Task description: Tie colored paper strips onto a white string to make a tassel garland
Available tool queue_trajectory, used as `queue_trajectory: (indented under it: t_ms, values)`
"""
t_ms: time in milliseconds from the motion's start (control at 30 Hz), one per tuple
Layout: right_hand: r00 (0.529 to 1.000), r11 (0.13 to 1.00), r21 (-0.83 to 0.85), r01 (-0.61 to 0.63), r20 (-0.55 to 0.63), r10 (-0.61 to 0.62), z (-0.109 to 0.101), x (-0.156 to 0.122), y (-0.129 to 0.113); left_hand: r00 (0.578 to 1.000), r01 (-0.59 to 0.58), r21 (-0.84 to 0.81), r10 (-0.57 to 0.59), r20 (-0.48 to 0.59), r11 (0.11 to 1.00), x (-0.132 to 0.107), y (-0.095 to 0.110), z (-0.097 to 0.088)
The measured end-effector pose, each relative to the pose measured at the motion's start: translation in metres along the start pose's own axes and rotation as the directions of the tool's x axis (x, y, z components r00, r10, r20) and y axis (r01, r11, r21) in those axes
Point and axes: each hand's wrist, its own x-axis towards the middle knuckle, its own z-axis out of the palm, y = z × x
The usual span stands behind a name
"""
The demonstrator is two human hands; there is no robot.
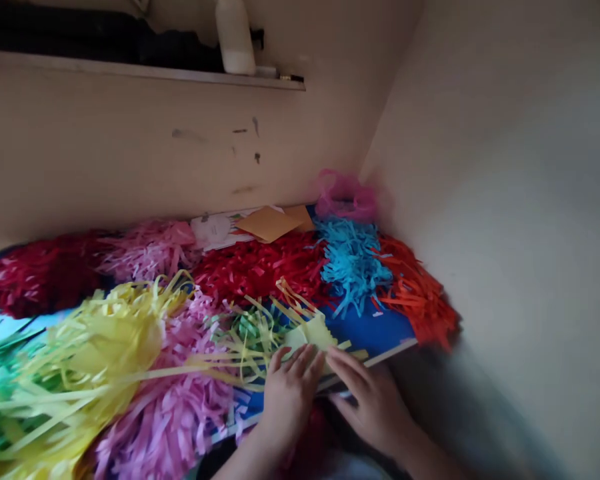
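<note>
My left hand and my right hand hold a piece of yellow fringed paper between them, with their fingers on its lower part. Its cut strips fan out up and to the left. Under the hands lies a blue board with a white edge, and part of the board is hidden by the paper heaps. Just left of my left hand is a heap of pink paper fringe. A green and yellow tuft lies against the paper I hold.
Heaps of red, pink, blue and orange paper fringe line the back of the board. Yellow and green fringe fills the left. Brown and white papers lie by the wall. Walls close off the back and right; above is a shelf with a white bottle.
</note>
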Motion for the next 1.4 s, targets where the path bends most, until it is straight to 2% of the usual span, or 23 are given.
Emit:
queue_trajectory:
  t_ms: [100,200,300,433,533,633,733,833,900,1000,1067,1167,1267,1333,1400]
  values:
    - [0.998,1.000,0.000,0.026,-0.061,-0.026,0.031,0.017,0.004,1.000,0.002,-0.040,-0.002,0.002,0.999,-0.006,0.000,0.001]
    - [0.988,0.989,-0.018,0.146,-0.057,-0.146,0.043,0.025,0.015,1.000,0.009,-0.090,-0.010,-0.012,0.996,-0.015,-0.007,-0.005]
    - [0.965,0.975,-0.100,0.200,-0.153,-0.214,0.032,0.031,0.015,0.993,0.017,-0.076,-0.025,-0.111,0.997,-0.011,-0.011,-0.023]
    - [0.882,0.955,-0.223,0.193,-0.387,-0.269,0.002,0.062,0.008,0.966,0.016,0.022,-0.010,-0.259,1.000,0.024,-0.012,-0.059]
    - [0.845,0.934,-0.273,0.229,-0.420,-0.330,-0.015,0.076,0.011,0.952,-0.002,0.050,0.018,-0.304,0.999,0.041,-0.011,-0.074]
    - [0.870,0.905,-0.316,0.284,-0.312,-0.382,-0.015,0.060,0.016,0.958,-0.016,0.003,0.016,-0.287,1.000,0.026,-0.008,-0.065]
    - [0.917,0.917,-0.207,0.340,-0.142,-0.372,0.005,0.028,0.021,0.976,0.010,-0.066,-0.024,-0.217,0.998,-0.009,-0.010,-0.039]
    - [0.963,0.964,0.016,0.266,-0.044,-0.265,0.030,0.009,0.025,0.992,0.063,-0.093,-0.073,-0.107,0.994,-0.035,-0.016,-0.019]
    - [0.988,0.982,0.121,0.147,0.020,-0.150,0.040,0.007,0.028,0.996,0.083,-0.077,-0.085,-0.025,0.994,-0.041,-0.021,-0.017]
    - [0.992,0.980,0.191,-0.054,0.125,0.030,0.041,0.012,0.032,0.991,0.117,-0.026,-0.115,0.074,0.993,-0.035,-0.028,-0.025]
    - [0.989,0.968,0.222,-0.117,0.117,0.093,0.036,0.016,0.033,0.982,0.164,0.020,-0.165,0.096,0.986,-0.030,-0.032,-0.033]
    - [0.997,0.966,0.257,-0.025,-0.068,0.044,0.024,0.019,0.033,0.977,0.206,0.102,-0.211,0.039,0.973,-0.028,-0.034,-0.052]
    - [0.970,0.969,0.210,0.130,-0.230,-0.081,0.014,0.020,0.032,0.967,0.242,0.206,-0.217,-0.134,0.948,-0.032,-0.030,-0.080]
    - [0.961,0.965,0.191,0.181,-0.242,-0.132,0.013,0.021,0.032,0.963,0.215,0.198,-0.174,-0.205,0.956,-0.032,-0.022,-0.095]
    - [0.967,0.958,0.203,0.201,-0.200,-0.160,0.016,0.022,0.033,0.984,0.077,0.110,-0.058,-0.171,0.991,-0.026,-0.011,-0.098]
